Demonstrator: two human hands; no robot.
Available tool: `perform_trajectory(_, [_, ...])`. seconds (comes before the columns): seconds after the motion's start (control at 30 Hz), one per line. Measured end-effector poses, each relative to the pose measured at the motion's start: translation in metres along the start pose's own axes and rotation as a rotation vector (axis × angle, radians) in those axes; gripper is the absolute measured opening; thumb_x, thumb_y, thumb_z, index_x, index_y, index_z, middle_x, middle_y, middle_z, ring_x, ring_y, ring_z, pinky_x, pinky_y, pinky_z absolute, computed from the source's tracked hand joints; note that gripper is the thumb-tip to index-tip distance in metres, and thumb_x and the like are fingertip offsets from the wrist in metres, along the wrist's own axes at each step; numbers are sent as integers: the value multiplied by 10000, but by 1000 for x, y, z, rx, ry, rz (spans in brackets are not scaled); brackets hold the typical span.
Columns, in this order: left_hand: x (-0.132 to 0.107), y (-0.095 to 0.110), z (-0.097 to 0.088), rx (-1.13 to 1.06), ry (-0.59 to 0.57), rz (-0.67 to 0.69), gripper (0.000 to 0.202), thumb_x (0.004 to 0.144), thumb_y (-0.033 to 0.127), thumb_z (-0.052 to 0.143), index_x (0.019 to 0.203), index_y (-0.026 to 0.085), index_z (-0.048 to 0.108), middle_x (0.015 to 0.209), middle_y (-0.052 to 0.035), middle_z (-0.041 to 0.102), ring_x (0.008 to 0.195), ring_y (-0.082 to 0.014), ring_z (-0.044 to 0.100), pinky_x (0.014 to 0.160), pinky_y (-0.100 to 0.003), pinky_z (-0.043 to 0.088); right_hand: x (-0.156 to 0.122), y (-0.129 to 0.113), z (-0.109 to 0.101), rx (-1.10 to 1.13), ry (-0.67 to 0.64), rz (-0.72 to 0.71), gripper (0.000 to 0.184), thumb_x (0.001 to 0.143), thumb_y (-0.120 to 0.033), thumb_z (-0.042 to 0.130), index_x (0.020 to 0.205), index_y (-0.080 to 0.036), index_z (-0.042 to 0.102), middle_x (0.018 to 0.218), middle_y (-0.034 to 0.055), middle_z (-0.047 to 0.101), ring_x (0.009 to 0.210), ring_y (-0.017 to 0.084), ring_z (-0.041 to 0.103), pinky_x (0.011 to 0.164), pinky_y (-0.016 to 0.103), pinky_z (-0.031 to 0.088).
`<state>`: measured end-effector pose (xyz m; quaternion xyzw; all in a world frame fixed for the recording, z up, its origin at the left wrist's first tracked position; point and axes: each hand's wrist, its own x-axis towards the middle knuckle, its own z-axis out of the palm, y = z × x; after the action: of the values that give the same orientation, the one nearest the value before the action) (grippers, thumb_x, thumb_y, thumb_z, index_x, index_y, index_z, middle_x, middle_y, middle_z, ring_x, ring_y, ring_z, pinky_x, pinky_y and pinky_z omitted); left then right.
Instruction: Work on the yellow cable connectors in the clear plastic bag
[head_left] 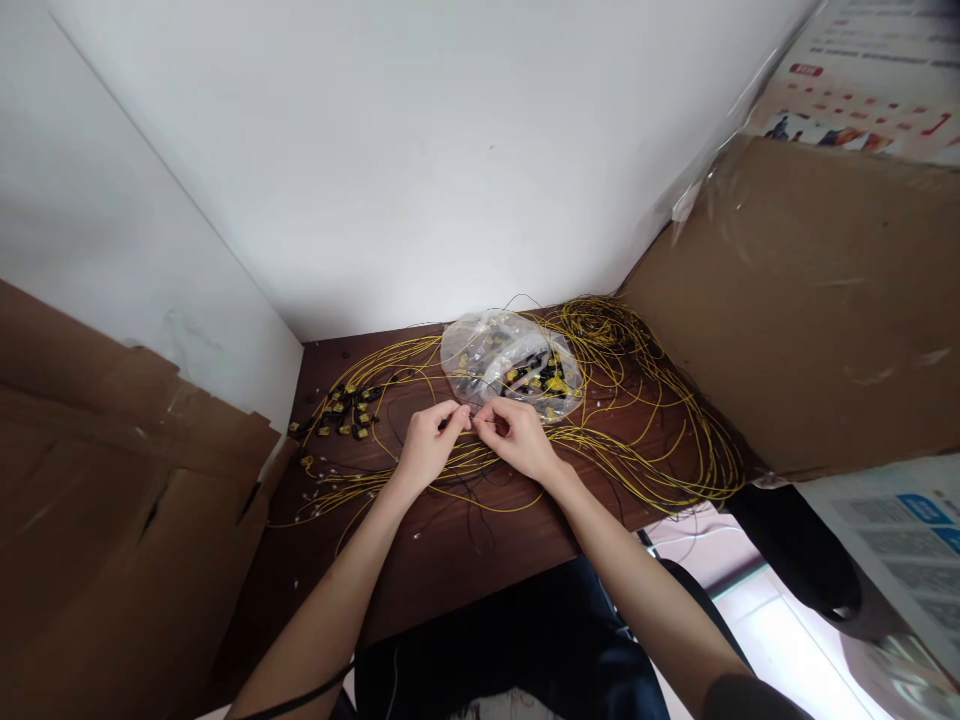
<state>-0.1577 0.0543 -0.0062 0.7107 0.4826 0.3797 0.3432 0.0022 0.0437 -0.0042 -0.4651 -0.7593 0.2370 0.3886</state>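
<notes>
My left hand (433,438) and my right hand (516,432) meet fingertip to fingertip over the middle of the brown table. Both are pinched closed on something thin, probably a wire, too small to make out. Just behind them lies a clear plastic bag (469,362) with small black and yellow parts (536,375) in it. Beneath my hands run long yellow wires (600,452), loosely bunched from left to right. To the left of my hands, a cluster of black and yellow connectors (349,408) sits at the wire ends.
Cardboard (112,480) stands along the left side, and a large cardboard box (810,300) along the right. A white wall (450,160) rises behind the table (420,590). Coiled yellow wire (600,325) is heaped at the back right. Tiny pale bits (296,583) lie scattered at left.
</notes>
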Motion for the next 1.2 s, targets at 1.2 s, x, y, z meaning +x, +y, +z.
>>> perform_trajectory(1.2, [-1, 10, -4, -41, -85, 23, 333, 846, 368, 444, 636, 147, 576, 591, 3, 555, 584, -113, 481, 547, -208, 347, 2, 6, 2, 134, 132, 136, 216, 808, -313, 551, 659, -159, 572, 608, -1, 560, 530, 103, 452, 526, 228, 362])
